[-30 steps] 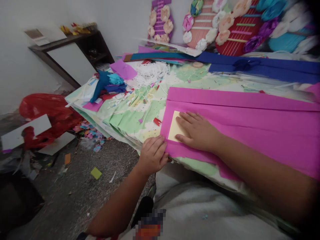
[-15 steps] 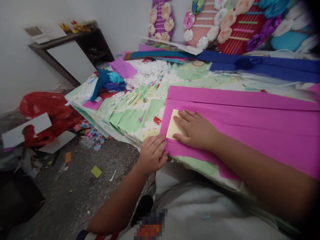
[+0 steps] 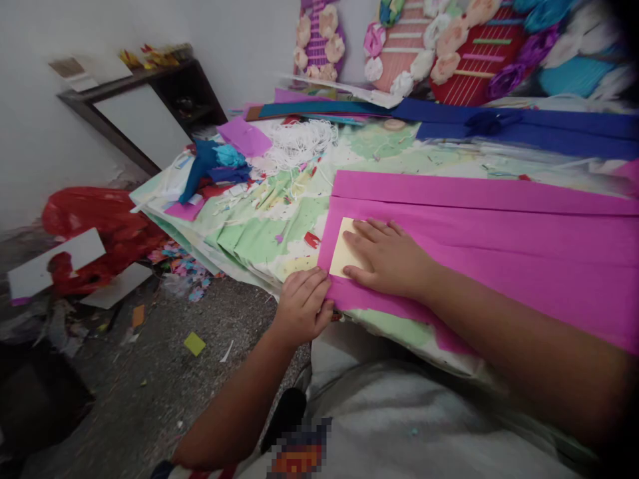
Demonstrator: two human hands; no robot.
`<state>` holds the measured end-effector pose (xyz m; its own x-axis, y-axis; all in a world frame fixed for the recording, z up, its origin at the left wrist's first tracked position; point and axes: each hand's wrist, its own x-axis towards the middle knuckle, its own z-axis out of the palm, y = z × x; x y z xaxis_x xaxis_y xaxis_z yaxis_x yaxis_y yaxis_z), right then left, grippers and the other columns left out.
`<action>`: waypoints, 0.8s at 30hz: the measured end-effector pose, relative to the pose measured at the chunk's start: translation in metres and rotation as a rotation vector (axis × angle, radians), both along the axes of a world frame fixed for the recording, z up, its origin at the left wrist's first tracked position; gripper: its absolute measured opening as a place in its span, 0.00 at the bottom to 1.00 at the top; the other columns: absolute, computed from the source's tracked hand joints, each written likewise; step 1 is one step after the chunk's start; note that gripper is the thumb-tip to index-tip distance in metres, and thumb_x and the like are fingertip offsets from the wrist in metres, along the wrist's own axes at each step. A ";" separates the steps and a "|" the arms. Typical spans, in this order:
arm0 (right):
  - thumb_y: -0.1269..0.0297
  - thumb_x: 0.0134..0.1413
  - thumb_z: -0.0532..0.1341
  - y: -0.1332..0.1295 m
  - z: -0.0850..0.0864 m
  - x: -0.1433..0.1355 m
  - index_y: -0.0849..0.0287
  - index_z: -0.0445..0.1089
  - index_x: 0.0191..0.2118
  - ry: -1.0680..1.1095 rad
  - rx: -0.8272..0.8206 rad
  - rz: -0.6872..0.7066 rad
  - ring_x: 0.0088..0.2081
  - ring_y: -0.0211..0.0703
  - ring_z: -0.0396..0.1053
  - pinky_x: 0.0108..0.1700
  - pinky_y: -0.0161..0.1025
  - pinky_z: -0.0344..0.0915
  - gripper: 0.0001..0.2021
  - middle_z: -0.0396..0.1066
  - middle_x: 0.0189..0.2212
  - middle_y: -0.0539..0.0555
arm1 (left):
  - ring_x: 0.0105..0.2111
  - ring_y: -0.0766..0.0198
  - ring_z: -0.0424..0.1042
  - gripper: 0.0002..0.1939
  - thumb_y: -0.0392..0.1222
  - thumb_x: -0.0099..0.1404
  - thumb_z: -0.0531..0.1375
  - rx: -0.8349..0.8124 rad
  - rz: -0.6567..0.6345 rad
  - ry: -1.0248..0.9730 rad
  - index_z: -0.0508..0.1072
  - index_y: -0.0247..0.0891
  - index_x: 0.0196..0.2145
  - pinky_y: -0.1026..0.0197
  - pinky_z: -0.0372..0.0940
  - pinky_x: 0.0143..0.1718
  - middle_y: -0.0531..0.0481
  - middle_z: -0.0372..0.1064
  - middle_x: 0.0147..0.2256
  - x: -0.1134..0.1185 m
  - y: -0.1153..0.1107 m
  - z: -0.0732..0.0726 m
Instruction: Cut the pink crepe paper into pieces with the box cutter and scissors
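Observation:
A large sheet of magenta crepe paper (image 3: 524,266) lies over the front of the table, with a creased or folded strip along its far side. On its left end rests a pale yellow paper square (image 3: 340,255). My right hand (image 3: 392,258) lies flat on that square with fingers spread, covering its right part. At the sheet's near left corner, my left hand (image 3: 302,305) has its fingers together over the edge, the thumb beside them, pinching the magenta paper. A small red scrap (image 3: 312,239) sits just left of the sheet.
White string (image 3: 304,143) lies tangled behind, near blue crumpled paper (image 3: 229,156). Long blue paper strips (image 3: 549,130) run along the back, below flower-trimmed harp-like crafts (image 3: 479,60). Left of the table, a red plastic bag (image 3: 100,213) and paper scraps litter the floor.
The whole view has shifted very slightly. Both hands keep their places on the magenta paper and the yellow square.

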<state>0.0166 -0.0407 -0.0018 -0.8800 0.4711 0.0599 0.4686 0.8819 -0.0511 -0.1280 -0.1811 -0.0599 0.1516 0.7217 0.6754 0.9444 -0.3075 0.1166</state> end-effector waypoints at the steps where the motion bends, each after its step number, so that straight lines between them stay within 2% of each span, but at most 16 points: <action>1: 0.44 0.49 0.44 0.000 0.000 0.000 0.58 0.50 0.57 0.000 -0.003 -0.004 0.57 0.58 0.45 0.53 0.56 0.43 0.32 0.47 0.58 0.60 | 0.45 0.55 0.63 0.15 0.35 0.56 0.52 -0.009 0.004 -0.005 0.62 0.34 0.43 0.51 0.57 0.44 0.41 0.66 0.40 0.001 0.000 0.001; 3: 0.44 0.49 0.44 -0.001 0.000 -0.001 0.58 0.50 0.57 0.002 -0.008 -0.015 0.57 0.58 0.45 0.54 0.55 0.43 0.32 0.47 0.58 0.60 | 0.43 0.55 0.63 0.17 0.36 0.57 0.51 -0.042 0.041 -0.014 0.62 0.33 0.45 0.51 0.57 0.44 0.40 0.66 0.40 0.003 0.000 0.005; 6: 0.43 0.48 0.45 -0.001 -0.001 -0.002 0.57 0.50 0.57 0.021 -0.008 -0.019 0.57 0.57 0.46 0.54 0.54 0.43 0.32 0.47 0.58 0.60 | 0.40 0.54 0.63 0.18 0.40 0.59 0.49 -0.186 0.140 -0.002 0.63 0.31 0.47 0.50 0.58 0.42 0.40 0.65 0.39 0.009 0.003 0.018; 10: 0.43 0.47 0.45 0.000 -0.003 -0.001 0.60 0.52 0.55 0.059 -0.013 -0.037 0.56 0.56 0.47 0.54 0.53 0.44 0.33 0.49 0.57 0.61 | 0.41 0.54 0.62 0.18 0.45 0.60 0.49 -0.353 0.209 0.066 0.68 0.33 0.44 0.49 0.57 0.42 0.41 0.65 0.39 0.013 0.009 0.038; 14: 0.45 0.46 0.48 0.000 -0.004 -0.002 0.66 0.54 0.54 0.121 -0.041 -0.043 0.55 0.56 0.50 0.54 0.52 0.43 0.34 0.52 0.56 0.63 | 0.51 0.51 0.54 0.16 0.44 0.61 0.48 -0.398 0.160 0.163 0.71 0.34 0.38 0.48 0.50 0.50 0.41 0.60 0.48 0.013 0.023 0.057; 16: 0.48 0.44 0.52 0.001 -0.004 -0.004 0.67 0.57 0.51 0.158 -0.077 -0.040 0.53 0.56 0.53 0.54 0.52 0.44 0.32 0.55 0.53 0.64 | 0.49 0.54 0.58 0.15 0.41 0.61 0.48 -0.485 0.101 0.202 0.72 0.34 0.33 0.51 0.51 0.50 0.43 0.64 0.44 0.013 0.034 0.067; 18: 0.52 0.42 0.54 0.005 -0.002 -0.007 0.66 0.61 0.47 0.216 -0.180 -0.049 0.50 0.55 0.58 0.51 0.50 0.49 0.27 0.61 0.49 0.65 | 0.41 0.58 0.64 0.14 0.40 0.61 0.47 -0.591 0.067 0.237 0.71 0.33 0.31 0.55 0.57 0.45 0.45 0.67 0.36 0.014 0.045 0.076; 20: 0.55 0.45 0.53 0.014 0.004 -0.007 0.64 0.63 0.44 0.360 -0.357 -0.131 0.45 0.50 0.63 0.46 0.45 0.56 0.22 0.66 0.44 0.62 | 0.34 0.59 0.66 0.15 0.40 0.61 0.46 -0.662 0.075 0.280 0.71 0.33 0.35 0.57 0.60 0.38 0.45 0.67 0.31 0.017 0.054 0.083; 22: 0.56 0.50 0.47 0.031 0.018 0.003 0.63 0.63 0.42 0.633 -0.489 -0.301 0.41 0.43 0.65 0.41 0.39 0.60 0.19 0.68 0.40 0.57 | 0.33 0.59 0.66 0.19 0.42 0.64 0.42 -0.669 0.095 0.326 0.67 0.35 0.44 0.58 0.60 0.35 0.45 0.67 0.31 0.022 0.060 0.085; 24: 0.58 0.53 0.44 0.053 0.039 0.030 0.62 0.63 0.40 0.851 -0.409 -0.387 0.39 0.39 0.66 0.39 0.37 0.61 0.18 0.69 0.38 0.54 | 0.32 0.59 0.66 0.20 0.45 0.64 0.42 -0.662 0.136 0.382 0.65 0.37 0.48 0.59 0.59 0.33 0.46 0.66 0.31 0.027 0.065 0.085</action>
